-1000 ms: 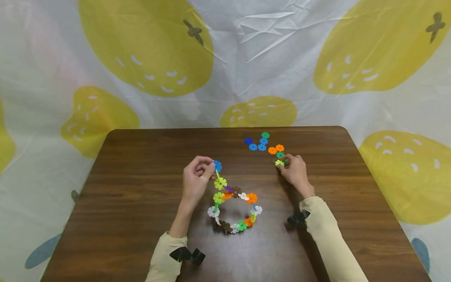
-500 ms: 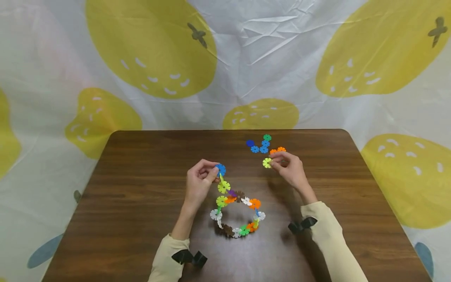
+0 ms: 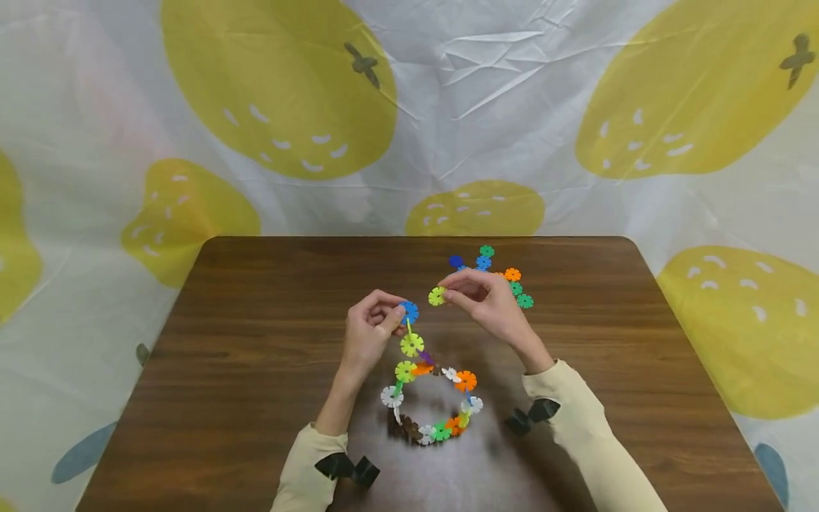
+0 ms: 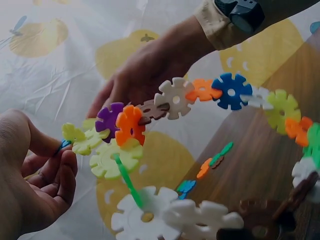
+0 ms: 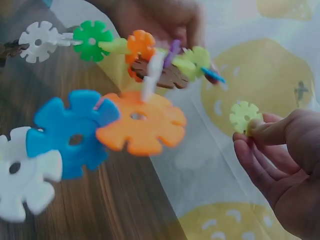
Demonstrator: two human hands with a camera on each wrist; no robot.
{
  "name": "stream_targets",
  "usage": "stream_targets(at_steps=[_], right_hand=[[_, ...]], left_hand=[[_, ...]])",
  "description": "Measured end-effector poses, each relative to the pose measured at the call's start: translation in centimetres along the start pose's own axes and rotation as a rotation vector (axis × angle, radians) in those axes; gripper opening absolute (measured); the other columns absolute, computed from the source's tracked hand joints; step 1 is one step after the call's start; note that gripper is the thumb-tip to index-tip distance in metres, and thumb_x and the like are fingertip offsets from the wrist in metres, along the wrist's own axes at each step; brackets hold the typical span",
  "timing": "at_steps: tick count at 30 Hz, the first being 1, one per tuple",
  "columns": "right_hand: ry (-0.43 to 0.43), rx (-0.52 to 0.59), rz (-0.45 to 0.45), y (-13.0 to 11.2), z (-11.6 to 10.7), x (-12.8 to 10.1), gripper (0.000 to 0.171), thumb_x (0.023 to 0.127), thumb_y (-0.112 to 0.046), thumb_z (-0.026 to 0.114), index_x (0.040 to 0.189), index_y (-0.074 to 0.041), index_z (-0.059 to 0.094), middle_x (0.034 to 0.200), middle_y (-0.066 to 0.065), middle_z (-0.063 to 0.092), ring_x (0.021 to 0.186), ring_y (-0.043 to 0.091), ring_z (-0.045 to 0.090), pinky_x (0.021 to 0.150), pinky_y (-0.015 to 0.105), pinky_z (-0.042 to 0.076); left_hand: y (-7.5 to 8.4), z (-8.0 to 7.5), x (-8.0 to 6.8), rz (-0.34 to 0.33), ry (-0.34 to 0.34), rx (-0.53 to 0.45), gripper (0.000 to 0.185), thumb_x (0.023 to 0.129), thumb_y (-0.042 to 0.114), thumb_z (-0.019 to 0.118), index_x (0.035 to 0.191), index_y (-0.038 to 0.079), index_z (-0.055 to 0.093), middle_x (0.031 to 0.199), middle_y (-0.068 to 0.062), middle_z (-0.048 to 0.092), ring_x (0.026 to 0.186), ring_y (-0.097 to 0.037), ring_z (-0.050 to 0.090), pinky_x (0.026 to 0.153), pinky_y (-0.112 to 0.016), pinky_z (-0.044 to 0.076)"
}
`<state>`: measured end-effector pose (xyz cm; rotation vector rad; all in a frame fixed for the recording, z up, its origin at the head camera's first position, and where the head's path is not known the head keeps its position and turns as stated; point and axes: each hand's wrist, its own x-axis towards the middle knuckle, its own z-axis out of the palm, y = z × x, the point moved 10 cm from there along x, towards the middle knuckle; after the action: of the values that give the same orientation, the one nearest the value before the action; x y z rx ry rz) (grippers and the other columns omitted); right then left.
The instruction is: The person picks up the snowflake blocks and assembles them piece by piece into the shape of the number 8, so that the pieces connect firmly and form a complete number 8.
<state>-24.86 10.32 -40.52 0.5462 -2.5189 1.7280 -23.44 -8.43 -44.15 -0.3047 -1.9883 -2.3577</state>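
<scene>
Pinching a blue snowflake disc at centre frame, the left hand grips the top end of one chain of interlocking plastic discs, which drops through two yellow-green discs into a ring lying on the brown wooden table just below centre. That ring mixes white, orange, green, brown, purple and yellow-green pieces (roughly a dozen, some overlapping too closely to count). The right hand, slightly right of centre and a little higher, holds one loose yellow-green disc between thumb and fingertips, near the blue disc but not touching it. Behind it, toward the upper middle of the table, lie about six loose discs: blue, green and orange.
</scene>
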Motion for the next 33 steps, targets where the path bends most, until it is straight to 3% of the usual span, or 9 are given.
stream_targets(at_steps=[8, 13, 15, 19, 25, 30, 33], right_hand=[[0.002, -0.064, -0.202, -2.7, 1.7, 0.3, 0.013, 0.091, 0.004, 0.071, 0.101, -0.002, 0.075, 0.094, 0.014, 0.076, 0.076, 0.007, 0.070, 0.061, 0.024, 0.056], [-0.033, -0.111, -0.287, -3.3, 2.1, 0.4, 0.015, 0.090, 0.009, 0.069, 0.100, -0.001, 0.076, 0.095, 0.014, 0.075, 0.082, 0.011, 0.071, 0.070, 0.025, 0.060], [-0.057, -0.111, -0.301, -3.2, 2.3, 0.5, 0.015, 0.091, 0.007, 0.069, 0.100, -0.003, 0.076, 0.096, 0.012, 0.076, 0.083, 0.011, 0.071, 0.071, 0.028, 0.061], [-0.075, -0.075, -0.316, -3.0, 2.4, 0.7, 0.017, 0.091, 0.009, 0.068, 0.098, -0.004, 0.077, 0.094, 0.013, 0.076, 0.077, 0.008, 0.069, 0.063, 0.026, 0.058], [-0.076, -0.001, -0.346, -2.8, 3.2, 0.8, 0.017, 0.090, 0.010, 0.068, 0.097, -0.002, 0.077, 0.091, 0.014, 0.076, 0.067, 0.006, 0.065, 0.053, 0.021, 0.050], [-0.037, -0.009, -0.352, -2.5, 3.5, 0.2, 0.018, 0.088, 0.015, 0.067, 0.096, 0.001, 0.077, 0.089, 0.016, 0.076, 0.073, 0.005, 0.067, 0.057, 0.022, 0.055], [-0.035, 0.022, -0.302, -1.9, 3.5, 0.2, 0.016, 0.088, 0.017, 0.065, 0.097, 0.007, 0.075, 0.091, 0.022, 0.074, 0.080, 0.003, 0.069, 0.065, 0.022, 0.058]], left_hand=[[-0.2, 0.2, 0.2, -0.020, -0.008, -0.004, 0.008, 0.092, -0.010, 0.064, 0.097, -0.017, 0.065, 0.077, -0.036, 0.061, 0.056, -0.009, 0.061, 0.055, -0.019, 0.055], [-0.4, 0.4, 0.2, -0.041, -0.022, 0.011, 0.007, 0.092, -0.008, 0.065, 0.096, -0.014, 0.067, 0.070, -0.016, 0.065, 0.056, -0.012, 0.061, 0.055, -0.019, 0.055], [-0.6, 0.6, 0.2, -0.050, -0.029, 0.020, 0.007, 0.092, -0.007, 0.065, 0.095, -0.014, 0.067, 0.070, -0.009, 0.064, 0.056, -0.011, 0.061, 0.055, -0.020, 0.055], [-0.7, 0.5, 0.1, -0.067, -0.029, 0.023, 0.008, 0.093, -0.008, 0.065, 0.096, -0.015, 0.065, 0.071, -0.008, 0.064, 0.057, -0.010, 0.061, 0.055, -0.020, 0.055], [-0.3, -0.1, -0.3, -0.096, 0.025, 0.027, 0.006, 0.092, -0.010, 0.063, 0.093, -0.016, 0.064, 0.070, -0.008, 0.064, 0.055, -0.008, 0.058, 0.052, -0.018, 0.053], [0.0, -0.1, -0.6, -0.094, 0.023, 0.124, 0.003, 0.090, -0.009, 0.065, 0.090, -0.012, 0.066, 0.071, -0.018, 0.065, 0.054, -0.011, 0.059, 0.051, -0.020, 0.053], [-0.1, 0.1, -0.5, -0.101, -0.008, 0.120, 0.004, 0.092, -0.008, 0.065, 0.092, -0.012, 0.065, 0.070, -0.019, 0.063, 0.054, -0.012, 0.058, 0.052, -0.021, 0.053]])
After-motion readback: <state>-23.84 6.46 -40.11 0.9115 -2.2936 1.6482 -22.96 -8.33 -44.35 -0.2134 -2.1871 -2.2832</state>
